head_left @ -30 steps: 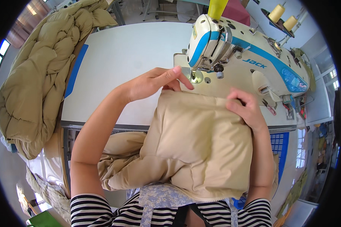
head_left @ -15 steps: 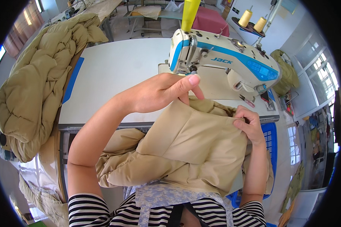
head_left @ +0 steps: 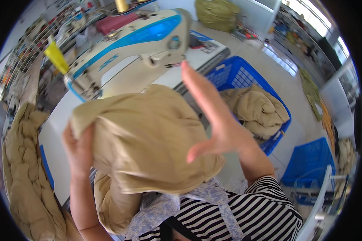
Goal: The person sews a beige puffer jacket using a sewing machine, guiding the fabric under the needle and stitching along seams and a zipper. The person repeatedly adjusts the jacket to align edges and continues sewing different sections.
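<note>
Lifting a bulky tan padded fabric piece off the work surface, a seated person in a black-and-white striped top holds it up in front of the chest, so it fills the middle of the view. The left hand, at about nine o'clock, is clenched on the bundle's left edge — fingers wrapped under the cloth, carrying its weight. The right hand, just right of centre, is open and released: fingers straight and spread, thumb pointing left, the palm beside the bundle's right flank. Whether the palm actually presses the cloth cannot be told; it appears to steady or steer the mass rather than grip it.

Behind the bundle, at twelve o'clock, stands a white and blue industrial sewing machine on a white table, with a yellow thread cone at eleven o'clock. At two to three o'clock, down on the floor, a blue plastic lattice basket holds more tan padded pieces — within easy reach of the right side. A second blue plastic crate sits at four o'clock. Along the left rim, at eight o'clock, a long heap of tan quilted fabric lies stacked.
</note>
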`<action>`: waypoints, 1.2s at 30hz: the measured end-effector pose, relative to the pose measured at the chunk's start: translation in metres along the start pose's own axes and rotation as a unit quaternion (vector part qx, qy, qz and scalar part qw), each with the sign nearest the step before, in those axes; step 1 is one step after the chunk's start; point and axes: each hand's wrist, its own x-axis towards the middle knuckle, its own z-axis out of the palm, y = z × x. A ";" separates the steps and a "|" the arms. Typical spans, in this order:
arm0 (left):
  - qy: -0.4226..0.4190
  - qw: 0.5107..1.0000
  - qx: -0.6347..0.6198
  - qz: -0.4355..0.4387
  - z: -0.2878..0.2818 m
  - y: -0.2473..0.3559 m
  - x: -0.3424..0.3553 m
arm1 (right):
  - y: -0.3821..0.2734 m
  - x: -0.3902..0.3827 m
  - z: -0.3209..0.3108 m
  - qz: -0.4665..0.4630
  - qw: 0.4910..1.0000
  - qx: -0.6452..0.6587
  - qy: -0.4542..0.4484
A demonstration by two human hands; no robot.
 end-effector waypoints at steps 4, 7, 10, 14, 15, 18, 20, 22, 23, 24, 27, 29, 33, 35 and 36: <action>0.018 0.972 -0.219 0.087 0.037 0.023 0.008 | -0.044 -0.036 0.047 0.109 0.966 0.205 -0.112; -0.012 0.986 -0.161 0.050 0.119 0.049 -0.024 | -0.027 -0.046 0.089 0.062 0.922 0.377 -0.063; -0.123 0.948 -0.294 0.010 0.142 0.093 -0.016 | 0.010 -0.041 0.087 0.066 0.935 0.347 -0.020; -0.298 0.895 -0.256 0.212 0.135 0.121 0.007 | 0.072 -0.037 -0.001 0.134 0.972 0.128 0.146; -0.200 0.910 -0.124 0.342 0.130 0.121 0.026 | 0.093 -0.041 -0.029 0.166 0.965 0.061 0.195; -0.155 0.911 -0.053 0.377 0.085 0.100 0.035 | 0.175 -0.071 -0.090 0.261 0.929 -0.121 0.231; -0.232 0.928 -0.068 0.284 0.056 0.070 0.013 | 0.242 -0.107 -0.093 0.320 0.913 -0.196 0.162; -0.268 0.947 -0.043 0.174 0.031 0.030 -0.012 | 0.304 -0.145 -0.070 0.373 0.891 -0.245 0.082; -0.250 0.958 -0.021 0.137 0.017 0.008 -0.022 | 0.328 -0.162 -0.054 0.394 0.882 -0.254 0.047; -0.213 0.970 -0.002 0.118 0.001 -0.016 -0.029 | 0.349 -0.174 -0.035 0.410 0.874 -0.261 0.018; -0.058 0.993 0.089 0.051 -0.057 -0.089 -0.047 | 0.378 -0.198 0.009 0.446 0.851 -0.273 -0.039; 0.074 0.956 0.280 0.036 -0.111 -0.128 -0.058 | 0.382 -0.201 0.028 0.455 0.845 -0.276 -0.057; 0.228 0.767 0.600 -0.016 -0.256 -0.167 -0.094 | 0.382 -0.196 0.037 0.462 0.836 -0.284 -0.082; 0.278 0.632 0.722 -0.049 -0.320 -0.178 -0.122 | 0.385 -0.197 0.034 0.463 0.833 -0.291 -0.084; 0.288 0.592 0.744 -0.114 -0.346 -0.185 -0.139 | 0.386 -0.200 0.032 0.458 0.834 -0.297 -0.083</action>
